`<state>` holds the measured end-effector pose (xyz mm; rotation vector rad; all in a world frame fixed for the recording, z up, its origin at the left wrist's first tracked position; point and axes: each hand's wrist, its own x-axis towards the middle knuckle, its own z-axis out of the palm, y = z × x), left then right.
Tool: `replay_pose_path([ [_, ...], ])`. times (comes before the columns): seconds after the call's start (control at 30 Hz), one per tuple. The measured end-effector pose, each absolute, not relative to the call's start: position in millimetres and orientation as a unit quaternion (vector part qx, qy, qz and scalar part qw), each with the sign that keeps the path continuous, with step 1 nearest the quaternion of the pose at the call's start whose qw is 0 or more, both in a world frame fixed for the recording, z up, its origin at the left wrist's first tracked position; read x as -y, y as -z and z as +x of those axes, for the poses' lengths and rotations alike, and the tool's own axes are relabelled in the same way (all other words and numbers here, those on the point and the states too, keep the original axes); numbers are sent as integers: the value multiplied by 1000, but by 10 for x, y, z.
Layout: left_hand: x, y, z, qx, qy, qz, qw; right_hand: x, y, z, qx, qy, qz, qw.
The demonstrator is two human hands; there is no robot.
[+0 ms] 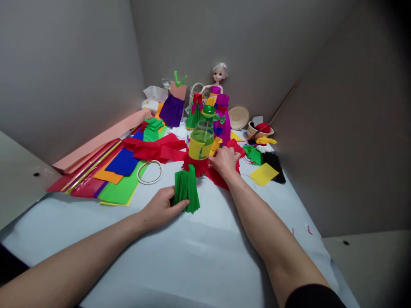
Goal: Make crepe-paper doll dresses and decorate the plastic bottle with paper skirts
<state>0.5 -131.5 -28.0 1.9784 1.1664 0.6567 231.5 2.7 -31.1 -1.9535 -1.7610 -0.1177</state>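
My left hand (165, 205) is closed on a pleated green crepe paper piece (186, 192), thumb in front, fingers hidden behind it. Its folds run up and down and its lower edge flares. My right hand (224, 161) reaches farther forward, fingers bent, beside a clear plastic bottle (202, 134). What its fingertips pinch, if anything, is hidden. The bottle stands upright with a green neck, a yellow band around it and fringed red paper (192, 164) at its base. Red crepe paper (220, 177) lies under and beside my right hand.
A doll (219, 79) and small paper dresses (173, 109) stand at the back. Coloured sheets (120, 162) and a white tape ring (150, 172) lie left. On the right are a yellow sheet (263, 174), a black flat object (274, 167) and a bowl (252, 130). Grey walls enclose the table.
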Motion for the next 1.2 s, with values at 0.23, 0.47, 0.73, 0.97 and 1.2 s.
replay_pose_path([
  [0.23,1320,287,2,-451,-260,768,374,-19,310,2331,637,20,-708,304],
  [0.47,1304,314,-15,-440,-262,771,377,12,105,2455,619,-28,-667,413],
  [0.73,1310,295,-16,-441,-264,773,372,232,-120,2671,613,-110,-631,462],
  [0.97,1315,308,-10,-449,-255,767,382,556,-404,3151,598,-115,-672,421],
  [1.2,1304,307,-10,-454,-249,768,378,715,-724,3417,626,155,-746,166],
])
